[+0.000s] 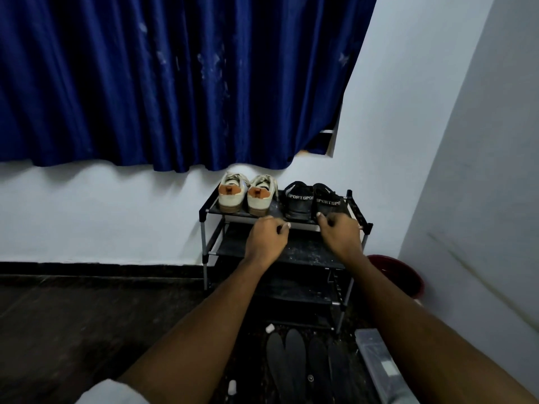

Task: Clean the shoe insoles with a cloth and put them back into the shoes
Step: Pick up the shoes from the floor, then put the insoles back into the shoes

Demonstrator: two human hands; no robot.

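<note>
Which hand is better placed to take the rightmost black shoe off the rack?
Right, probably. The right hand sits directly before the rightmost black shoe, thumb nearly touching its heel; the left hand is nearer the other black shoe.

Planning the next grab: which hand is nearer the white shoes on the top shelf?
Left. The left hand is at the front edge of the top shelf, just below the white shoes; the right hand is farther right, in front of the black shoes.
</note>
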